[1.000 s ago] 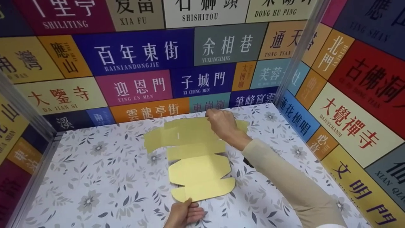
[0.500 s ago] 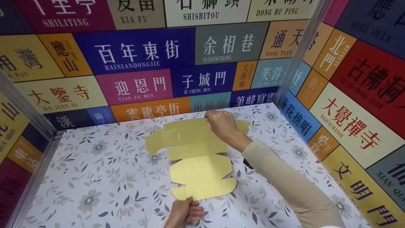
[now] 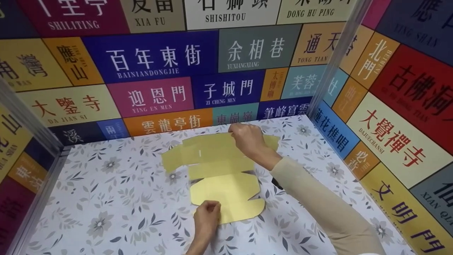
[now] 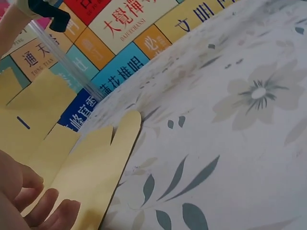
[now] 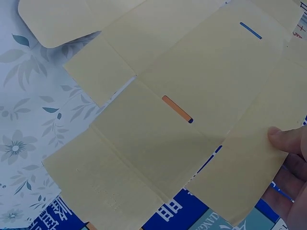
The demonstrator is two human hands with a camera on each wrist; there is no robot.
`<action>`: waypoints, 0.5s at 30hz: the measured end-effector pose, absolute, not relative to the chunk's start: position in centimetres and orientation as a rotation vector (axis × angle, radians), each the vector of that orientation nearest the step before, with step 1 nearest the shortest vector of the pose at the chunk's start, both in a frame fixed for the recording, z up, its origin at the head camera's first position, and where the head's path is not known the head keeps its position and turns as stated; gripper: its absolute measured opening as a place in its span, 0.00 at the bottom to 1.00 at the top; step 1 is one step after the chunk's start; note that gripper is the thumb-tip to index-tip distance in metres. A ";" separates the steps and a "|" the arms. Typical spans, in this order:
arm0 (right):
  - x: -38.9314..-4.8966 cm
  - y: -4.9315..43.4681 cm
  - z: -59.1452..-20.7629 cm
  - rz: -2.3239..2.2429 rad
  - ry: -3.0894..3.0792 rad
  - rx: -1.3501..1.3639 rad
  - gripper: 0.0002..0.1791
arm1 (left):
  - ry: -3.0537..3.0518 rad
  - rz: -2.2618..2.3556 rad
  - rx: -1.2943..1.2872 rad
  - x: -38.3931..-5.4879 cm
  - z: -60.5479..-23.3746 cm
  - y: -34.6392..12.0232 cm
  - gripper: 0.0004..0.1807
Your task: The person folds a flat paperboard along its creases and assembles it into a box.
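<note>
A flat yellow cardboard box blank (image 3: 226, 166), with folded panels, tabs and small slots, lies along the patterned table, its far part lifted toward the wall. My right hand (image 3: 247, 138) pinches the far edge; in the right wrist view the thumb (image 5: 278, 139) presses the front face, with the fingers behind the sheet. Over the near left corner of the blank is my left hand (image 3: 207, 216). Its fingers (image 4: 50, 206) are loosely curled close above the near panel in the left wrist view, with nothing between them.
The white tabletop (image 3: 134, 198) has a grey leaf and flower print. Colourful sign-covered panels (image 3: 152, 56) stand at the back and both sides, joined by metal corner posts (image 3: 332, 60). The far edge of the blank comes close to the back panel.
My left hand has left the near edge of the box blank and moved up over its near left corner. The right hand keeps its pinch on the far edge.
</note>
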State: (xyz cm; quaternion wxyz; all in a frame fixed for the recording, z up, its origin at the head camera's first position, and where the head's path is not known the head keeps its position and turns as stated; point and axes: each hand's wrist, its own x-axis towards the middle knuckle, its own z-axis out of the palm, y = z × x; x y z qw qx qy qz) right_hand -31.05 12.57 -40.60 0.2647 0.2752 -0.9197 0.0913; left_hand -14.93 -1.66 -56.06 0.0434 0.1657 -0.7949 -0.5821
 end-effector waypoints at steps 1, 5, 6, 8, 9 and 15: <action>-31.0 12.5 -40.6 0.249 -2.489 0.744 0.05 | -2.454 -1.704 0.484 -15.0 -56.2 -1.5 0.03; -31.0 12.5 -40.6 0.260 -2.497 0.738 0.05 | -2.493 -1.525 0.374 -15.3 -56.7 -1.1 0.05; -31.1 12.5 -40.6 0.261 -2.498 0.737 0.05 | -2.508 -1.491 0.348 -15.4 -56.8 -1.1 0.06; -31.1 12.5 -40.6 0.257 -2.498 0.734 0.05 | -2.542 -1.417 0.274 -15.5 -57.0 -1.0 0.07; -31.1 12.5 -40.7 0.255 -2.497 0.732 0.05 | -2.562 -1.379 0.233 -15.6 -57.1 -1.1 0.08; -31.1 12.5 -40.8 0.242 -2.497 0.741 0.05 | -2.640 -1.211 0.020 -16.0 -57.7 -1.6 0.10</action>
